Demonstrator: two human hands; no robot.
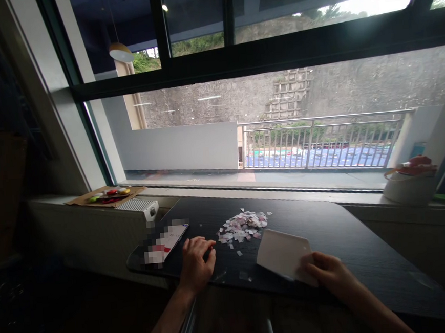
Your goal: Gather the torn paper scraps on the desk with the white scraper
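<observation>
A pale, flat, paper-like sheet point(283, 253) is tilted over the front of the dark table, its right end pinched between the thumb and fingers of my right hand point(325, 270). Whether it is a single sheet or folded cannot be made out. Just beyond its left edge lies a heap of small white and pinkish paper scraps point(242, 226), with a few loose bits around it. My left hand point(199, 258) rests at the table's near edge, left of the heap, fingers loosely bent and thumb apart, with nothing visible in it. A phone-like flat thing point(169, 242), partly pixelated, lies beside it.
The dark table point(311, 216) stands against a window sill. A white radiator point(97, 238) is at the left, with brown paper point(81, 199) and colourful small items on top. A white container point(411, 185) sits on the sill at right. Beyond the glass is a metal railing point(313, 144).
</observation>
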